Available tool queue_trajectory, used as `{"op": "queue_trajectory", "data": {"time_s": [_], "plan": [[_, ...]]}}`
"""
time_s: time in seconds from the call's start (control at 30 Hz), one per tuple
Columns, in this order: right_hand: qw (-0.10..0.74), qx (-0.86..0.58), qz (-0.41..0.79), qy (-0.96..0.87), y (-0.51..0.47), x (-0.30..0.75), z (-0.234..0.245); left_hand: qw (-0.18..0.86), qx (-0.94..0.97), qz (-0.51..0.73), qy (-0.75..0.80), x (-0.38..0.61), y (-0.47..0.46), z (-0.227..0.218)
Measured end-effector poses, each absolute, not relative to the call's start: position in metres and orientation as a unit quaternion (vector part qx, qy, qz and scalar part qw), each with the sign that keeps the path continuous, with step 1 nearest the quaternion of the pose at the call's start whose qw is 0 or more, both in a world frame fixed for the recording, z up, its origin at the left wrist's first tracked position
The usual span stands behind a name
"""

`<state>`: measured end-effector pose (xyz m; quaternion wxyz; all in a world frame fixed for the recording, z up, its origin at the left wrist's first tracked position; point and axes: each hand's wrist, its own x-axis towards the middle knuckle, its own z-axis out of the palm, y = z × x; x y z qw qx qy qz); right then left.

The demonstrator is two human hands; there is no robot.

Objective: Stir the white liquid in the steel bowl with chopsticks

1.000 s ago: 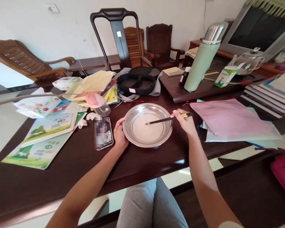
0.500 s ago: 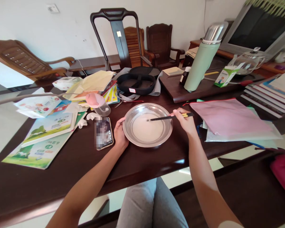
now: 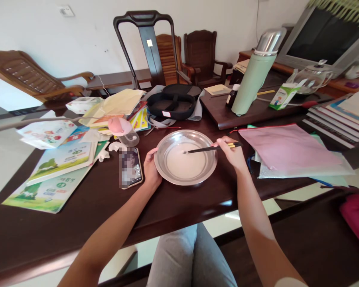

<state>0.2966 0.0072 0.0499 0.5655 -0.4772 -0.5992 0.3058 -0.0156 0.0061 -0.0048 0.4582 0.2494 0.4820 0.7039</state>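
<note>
A round metal bowl (image 3: 209,167) sits on the dark table in front of me, with a milky white liquid (image 3: 186,162) in its bottom. At its left rim is my left hand (image 3: 152,169), gripping the edge; some of its fingers are hidden behind the bowl. My right hand (image 3: 229,150) is closed round a pair of dark chopsticks (image 3: 202,150) with yellow bands near the top. Their tips reach into the liquid around the middle of the bowl. A phone (image 3: 132,167) with a lit screen lies just left of my left hand.
Booklets (image 3: 60,167), tissue packs and a pink-lidded cup (image 3: 122,131) crowd the left. Behind the bowl lies a black case (image 3: 172,104). On the right are a tall green thermos (image 3: 254,79), a pink zip pouch (image 3: 293,145) and stacked books (image 3: 335,123).
The chopsticks' tips have shifted slightly left in the liquid, my right hand moving a little with them. My left hand and the bowl stay in place.
</note>
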Motion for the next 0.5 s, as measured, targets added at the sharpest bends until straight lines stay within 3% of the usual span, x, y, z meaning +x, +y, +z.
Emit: {"op": "queue_trajectory", "data": {"time_s": [0.13, 0.37, 0.5], "plan": [[0.601, -0.495, 0.296, -0.554, 0.008, 0.305, 0.051, 0.461, 0.252, 0.703, 0.479, -0.016, 0.006, -0.005], [0.556, -0.460, 0.363, -0.589, 0.004, 0.293, 0.050, 0.467, 0.243, 0.707, 0.472, -0.014, 0.006, -0.002], [0.581, -0.472, 0.335, -0.573, 0.008, 0.296, 0.049, 0.477, 0.218, 0.698, 0.487, -0.015, 0.006, -0.001]]}}
